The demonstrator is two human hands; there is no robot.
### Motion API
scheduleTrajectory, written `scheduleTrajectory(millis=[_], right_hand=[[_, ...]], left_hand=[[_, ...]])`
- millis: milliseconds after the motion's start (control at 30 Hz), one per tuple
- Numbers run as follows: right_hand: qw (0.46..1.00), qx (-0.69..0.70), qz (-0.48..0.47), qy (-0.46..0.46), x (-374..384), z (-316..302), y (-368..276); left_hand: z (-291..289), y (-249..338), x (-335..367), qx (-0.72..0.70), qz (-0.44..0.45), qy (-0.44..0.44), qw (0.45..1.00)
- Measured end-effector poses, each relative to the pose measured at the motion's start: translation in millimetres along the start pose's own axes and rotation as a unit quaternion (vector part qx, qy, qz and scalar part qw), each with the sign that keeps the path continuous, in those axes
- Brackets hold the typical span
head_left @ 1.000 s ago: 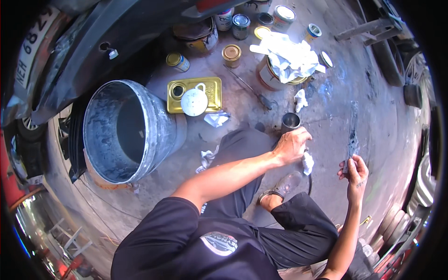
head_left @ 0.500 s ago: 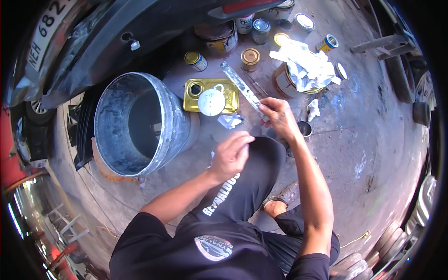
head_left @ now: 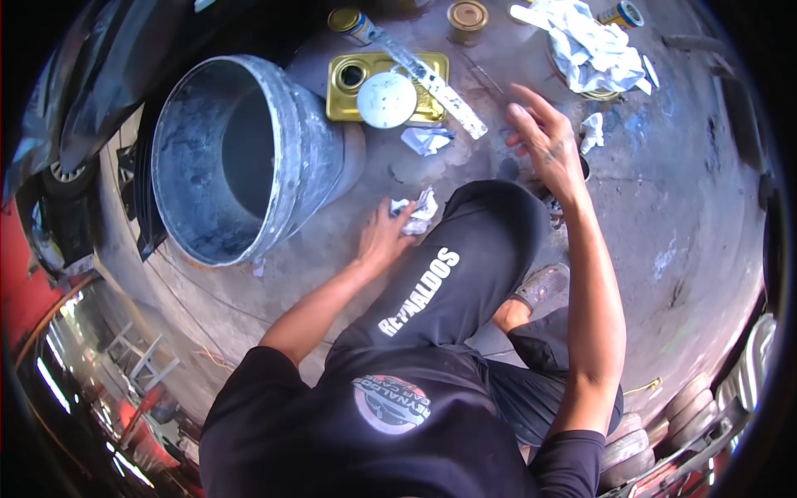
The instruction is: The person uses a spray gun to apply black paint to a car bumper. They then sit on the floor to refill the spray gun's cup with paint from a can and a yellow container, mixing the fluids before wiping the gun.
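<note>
My left hand (head_left: pixel 383 239) has its fingers on a crumpled white paper wipe (head_left: pixel 422 212), close to the floor beside my raised knee. My right hand (head_left: pixel 544 141) is in the air with its fingers apart and nothing in it. A flat, paint-spotted mixing stick (head_left: pixel 427 81) lies slantwise over a gold rectangular can (head_left: pixel 339 104), next to a round white cup (head_left: pixel 386 100) on the same can. Another crumpled wipe (head_left: pixel 427 140) rests just in front of the can.
A large grey-stained bucket (head_left: pixel 282 158) with dark liquid stands at the left. Round tins (head_left: pixel 467 21) and a can heaped with white rags (head_left: pixel 591 50) are at the back. A small wad (head_left: pixel 592 133) lies right of my right hand. Tires (head_left: pixel 627 452) sit lower right.
The right hand has let go of the mixing stick, which now lies across the gold can. My left hand has moved down to a crumpled wipe. The view has tilted toward me.
</note>
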State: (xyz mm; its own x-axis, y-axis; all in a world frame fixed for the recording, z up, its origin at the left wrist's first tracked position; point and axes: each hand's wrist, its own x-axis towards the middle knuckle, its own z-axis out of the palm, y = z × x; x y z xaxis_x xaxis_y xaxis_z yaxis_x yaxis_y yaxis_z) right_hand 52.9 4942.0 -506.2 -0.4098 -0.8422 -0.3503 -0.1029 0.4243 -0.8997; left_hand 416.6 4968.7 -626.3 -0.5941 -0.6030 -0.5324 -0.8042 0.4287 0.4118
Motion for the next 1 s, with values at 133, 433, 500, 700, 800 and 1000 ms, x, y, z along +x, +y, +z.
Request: scheduleTrajectory(millis=[133, 433, 500, 700, 800, 1000], right_hand=[[0.999, 0.023, 0.016, 0.038, -28.8, -42.5, 26.2], [0.97, 0.155, 0.033, 0.182, -92.0, -75.6, 50.6], [0.962, 0.19, 0.043, 0.191, -100.4, -68.5, 51.7], [0.919, 0.297, 0.074, 0.25, -110.9, -61.1, 60.9], [0.88, 0.408, 0.044, 0.241, -118.8, -70.7, 76.6], [0.861, 0.44, -0.055, 0.25, -129.5, -88.5, 17.1]], left_hand=[[36.6, -10.5, 22.3, 0.094, 0.104, 0.039, 0.989], [-31.7, 54.6, 48.6, -0.209, 0.183, 0.121, 0.953], [-68.9, 90.7, 32.5, -0.191, 0.224, 0.142, 0.945], [-138.5, 200.7, 37.0, -0.241, 0.403, 0.235, 0.851], [-138.8, 268.3, 60.3, -0.413, 0.384, 0.203, 0.801], [-112.9, 315.4, 83.5, -0.505, 0.313, 0.0, 0.804]])
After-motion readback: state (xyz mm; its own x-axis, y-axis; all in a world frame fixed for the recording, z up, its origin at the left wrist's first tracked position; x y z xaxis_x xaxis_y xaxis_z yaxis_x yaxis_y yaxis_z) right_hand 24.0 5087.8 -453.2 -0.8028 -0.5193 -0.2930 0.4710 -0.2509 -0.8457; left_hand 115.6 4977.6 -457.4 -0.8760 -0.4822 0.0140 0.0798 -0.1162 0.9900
